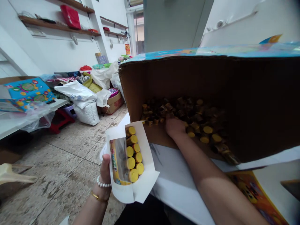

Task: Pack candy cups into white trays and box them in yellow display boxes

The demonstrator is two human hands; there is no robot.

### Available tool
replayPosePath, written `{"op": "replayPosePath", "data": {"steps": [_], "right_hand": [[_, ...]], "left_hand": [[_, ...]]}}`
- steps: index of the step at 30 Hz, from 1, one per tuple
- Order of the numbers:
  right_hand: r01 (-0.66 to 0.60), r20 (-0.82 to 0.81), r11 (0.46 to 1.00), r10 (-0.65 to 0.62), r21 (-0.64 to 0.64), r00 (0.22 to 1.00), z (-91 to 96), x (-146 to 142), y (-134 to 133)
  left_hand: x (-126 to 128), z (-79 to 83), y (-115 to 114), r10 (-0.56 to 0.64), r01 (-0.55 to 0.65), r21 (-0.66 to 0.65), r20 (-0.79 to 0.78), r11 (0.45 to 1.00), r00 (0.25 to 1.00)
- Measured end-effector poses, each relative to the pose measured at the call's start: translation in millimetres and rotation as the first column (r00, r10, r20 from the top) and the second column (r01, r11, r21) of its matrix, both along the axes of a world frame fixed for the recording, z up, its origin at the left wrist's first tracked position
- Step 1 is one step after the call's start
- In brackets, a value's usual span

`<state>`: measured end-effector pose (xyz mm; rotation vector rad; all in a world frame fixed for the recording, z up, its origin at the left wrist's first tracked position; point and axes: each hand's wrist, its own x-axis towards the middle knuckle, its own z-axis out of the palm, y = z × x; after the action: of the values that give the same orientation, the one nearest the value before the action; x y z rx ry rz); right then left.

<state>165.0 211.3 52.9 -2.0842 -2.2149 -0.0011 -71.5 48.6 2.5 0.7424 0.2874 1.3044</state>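
Observation:
My left hand [106,168] grips a small white paper box [147,156] by its side, thumb on the near edge. The box's flaps stand open, and a clear window shows in its printed front. Inside it, several small tubes with yellow caps [131,163] stand packed in rows. My right hand [174,126] reaches into a large cardboard box [131,81] lying open towards me. It touches a loose heap of small yellow-capped tubes [204,138] there. Its fingers are hidden in the shadow among the tubes, so their grip does not show.
The large box rests on a white table [173,168]. An orange printed sheet [255,193] lies under its right side. On the left are another table [30,117] with a blue printed carton [28,90], a white sack [86,111], a red stool [61,120] and piled bags.

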Motion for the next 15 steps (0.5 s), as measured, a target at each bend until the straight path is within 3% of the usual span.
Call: {"op": "replayPosePath", "data": {"steps": [5, 8, 11, 14, 15], "right_hand": [[-0.117, -0.051, 0.990, 0.113, -0.081, 0.992, 12.3, 5.6, -3.9], [-0.240, -0.227, 0.971, 0.234, 0.002, 0.945, 30.0, 7.9, -11.6], [-0.424, -0.484, 0.902, 0.409, 0.085, 0.773, 53.1, 1.9, -32.2], [-0.656, -0.656, 0.742, 0.564, 0.137, 0.501, 69.5, -16.3, -62.8], [-0.704, -0.659, 0.691, 0.607, 0.162, 0.444, 71.5, -24.6, -72.7]], "left_hand": [[0.9, -0.7, -1.4, 0.089, -0.090, -0.023, -0.039, 0.996, 0.995], [0.1, -4.4, -1.5, 0.124, -0.125, -0.037, -0.041, 0.991, 0.991], [-1.1, -8.7, -1.1, 0.153, -0.154, -0.030, -0.037, 0.988, 0.987], [-0.9, -8.9, -0.8, 0.176, -0.178, -0.033, -0.032, 0.984, 0.984], [-0.2, -7.8, -0.9, 0.177, -0.179, -0.040, -0.033, 0.983, 0.984]]}}
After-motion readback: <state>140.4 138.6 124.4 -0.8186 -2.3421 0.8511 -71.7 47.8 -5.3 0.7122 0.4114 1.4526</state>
